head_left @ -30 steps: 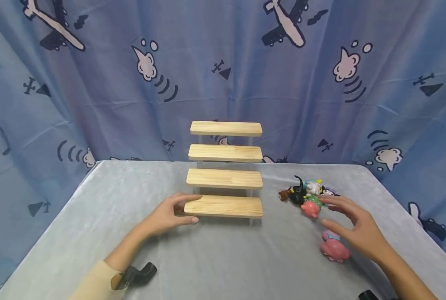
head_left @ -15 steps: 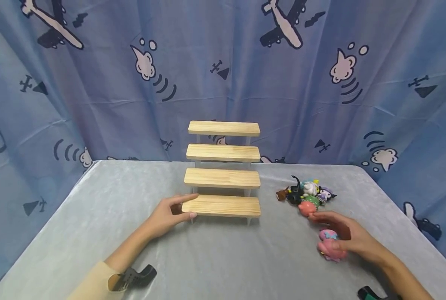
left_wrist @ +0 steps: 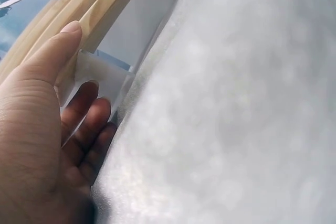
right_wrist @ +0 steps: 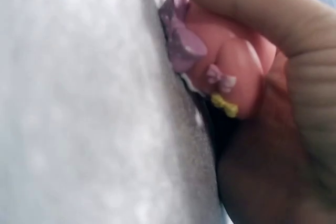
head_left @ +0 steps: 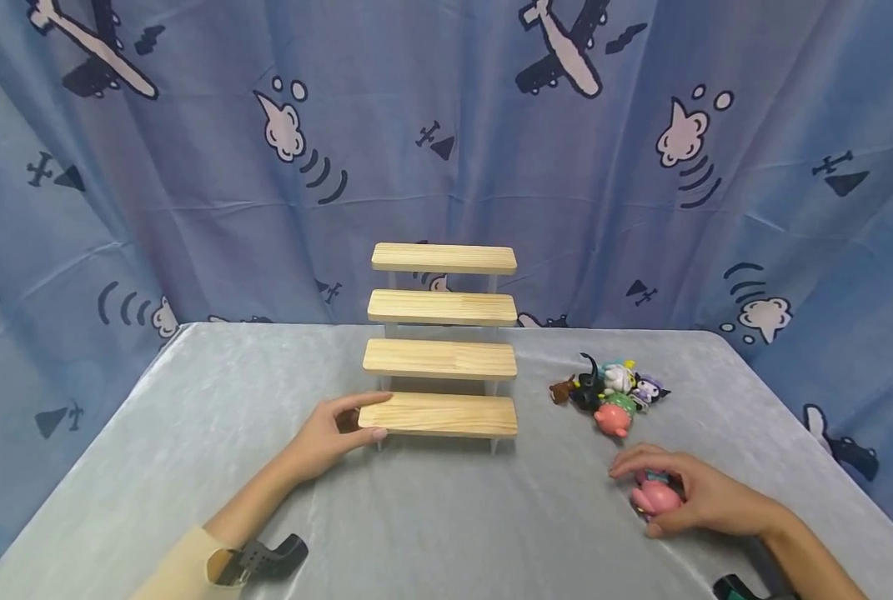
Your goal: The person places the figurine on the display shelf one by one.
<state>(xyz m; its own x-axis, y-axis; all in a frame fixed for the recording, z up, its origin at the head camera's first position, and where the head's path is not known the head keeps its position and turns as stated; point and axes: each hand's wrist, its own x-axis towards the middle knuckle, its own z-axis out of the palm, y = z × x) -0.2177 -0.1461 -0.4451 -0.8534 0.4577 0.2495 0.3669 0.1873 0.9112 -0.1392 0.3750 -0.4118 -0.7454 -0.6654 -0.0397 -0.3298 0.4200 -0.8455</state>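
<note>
A pink toy (head_left: 656, 498) rests under the right hand (head_left: 709, 496), on the right side of the table (head_left: 491, 517).
I see its long side run near to far, a blue bit at the far end. Thumb and pointer finger curve round it, wide apart; I can't tell if they squeeze. Little toys (head_left: 617, 382) huddle past it. The left hand (head_left: 326, 437) pinches the lowest step of a wooden stand (head_left: 438, 358), its steps running side to side. Behind the soft grey table hangs a blue curtain (head_left: 386, 125) with planes.

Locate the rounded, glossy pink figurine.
In the head view, at right, the pink figurine sits on the pale grey cloth, partly hidden by the right hand, nearer the camera than the clustered small multicoloured figurines.
</note>
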